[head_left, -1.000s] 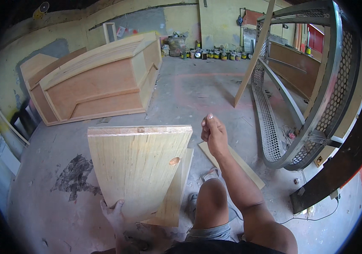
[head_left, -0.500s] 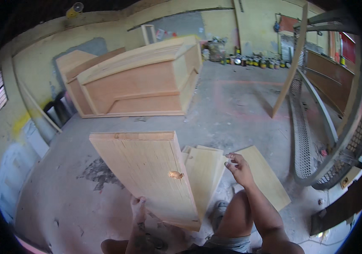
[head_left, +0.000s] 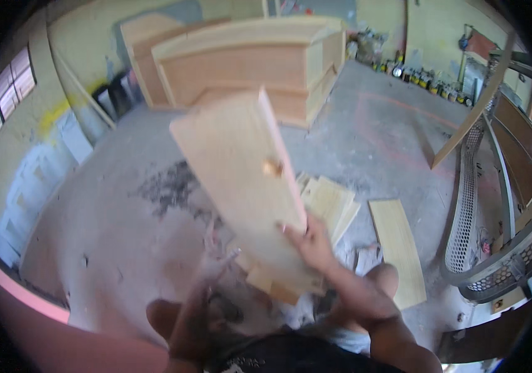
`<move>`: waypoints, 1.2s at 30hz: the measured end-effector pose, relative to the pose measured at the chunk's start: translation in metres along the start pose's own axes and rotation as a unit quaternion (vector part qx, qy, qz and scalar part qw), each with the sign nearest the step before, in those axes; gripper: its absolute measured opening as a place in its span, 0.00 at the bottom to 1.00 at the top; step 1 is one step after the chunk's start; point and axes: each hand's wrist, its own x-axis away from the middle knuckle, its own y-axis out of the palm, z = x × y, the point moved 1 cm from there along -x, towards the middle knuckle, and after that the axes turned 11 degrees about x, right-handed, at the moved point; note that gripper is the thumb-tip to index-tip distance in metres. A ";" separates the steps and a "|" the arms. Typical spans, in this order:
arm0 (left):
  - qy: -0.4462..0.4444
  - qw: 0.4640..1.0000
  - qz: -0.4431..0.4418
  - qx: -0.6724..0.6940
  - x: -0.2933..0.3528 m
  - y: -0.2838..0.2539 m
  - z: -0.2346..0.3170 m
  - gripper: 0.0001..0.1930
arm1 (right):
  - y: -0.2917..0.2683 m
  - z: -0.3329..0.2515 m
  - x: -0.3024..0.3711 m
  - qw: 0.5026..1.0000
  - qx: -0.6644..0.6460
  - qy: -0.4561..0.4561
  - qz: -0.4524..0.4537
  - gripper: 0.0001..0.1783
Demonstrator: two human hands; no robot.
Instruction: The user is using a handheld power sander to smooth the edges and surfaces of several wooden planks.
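A pale wooden board [head_left: 235, 168] stands tilted in front of me, with a knot-like hole near its right edge. My right hand [head_left: 315, 245] grips that right edge low down, thumb on the face toward me. To the left of the board is my left hand [head_left: 217, 252], smeared by motion, its fingers apart and holding nothing. Beyond the right hand, several light wooden boards [head_left: 328, 199] lie stacked on the floor. One more board [head_left: 397, 248] lies flat by itself to the right of my knee.
A large wooden cabinet-like piece [head_left: 241, 68] stands ahead. Paint cans [head_left: 427, 81] line the far wall. At right are a curved perforated metal frame [head_left: 465, 205] and a leaning plank [head_left: 474, 118]. White panels [head_left: 36, 168] lean at the left wall. A pink surface [head_left: 92, 342] borders the lower left.
My right hand has come from empty air onto the board's right edge. My left hand has come off the board's left edge. The board has risen in view, and the view has shifted.
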 end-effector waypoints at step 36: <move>0.071 0.701 -0.140 0.695 0.082 0.060 0.167 0.08 | 0.092 0.237 -0.049 0.791 0.489 -0.160 -0.332 0.27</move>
